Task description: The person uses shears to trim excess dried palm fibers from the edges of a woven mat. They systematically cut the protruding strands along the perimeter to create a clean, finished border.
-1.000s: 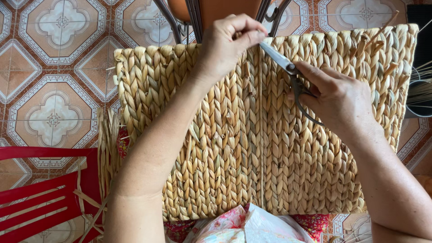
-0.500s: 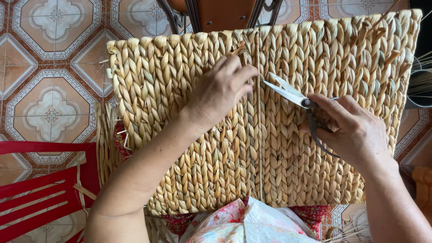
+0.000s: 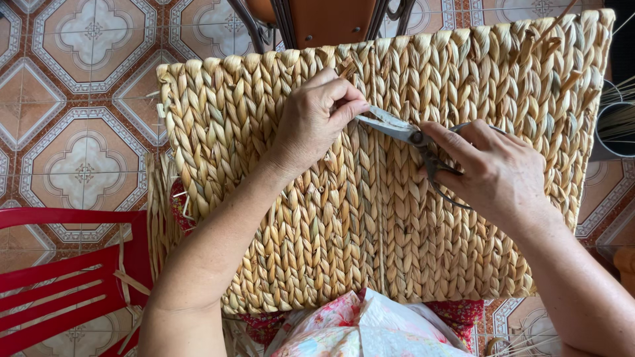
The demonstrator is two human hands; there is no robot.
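Two bare hands work over a large rectangular panel of thick braided straw-coloured plant fibre (image 3: 317,225), which lies across the person's lap and reaches out over the patterned red and cream tiled floor (image 3: 73,112). Its surface is made of plump plaits running in vertical rows, golden to pale tan, with a straight seam down the middle and a few loose fibre ends sticking up near the far right corner. The left hand (image 3: 316,119) rests on the upper middle of the panel, thumb and forefinger pressed together, pinching something small right at the blade tips; what it is cannot be made out. The right hand (image 3: 493,168) is closed around the dark looped handles of a pair of worn grey metal scissors (image 3: 403,132), whose blades point left toward the left hand's fingertips and lie just above the weave. At the right edge stands a dark round container (image 3: 612,129) holding a bundle of thin pale stalks. A red slatted plastic chair (image 3: 59,277) sits at the lower left with flat fibre strips lying on it. Flowered cloth (image 3: 360,327) shows below the panel's near edge.
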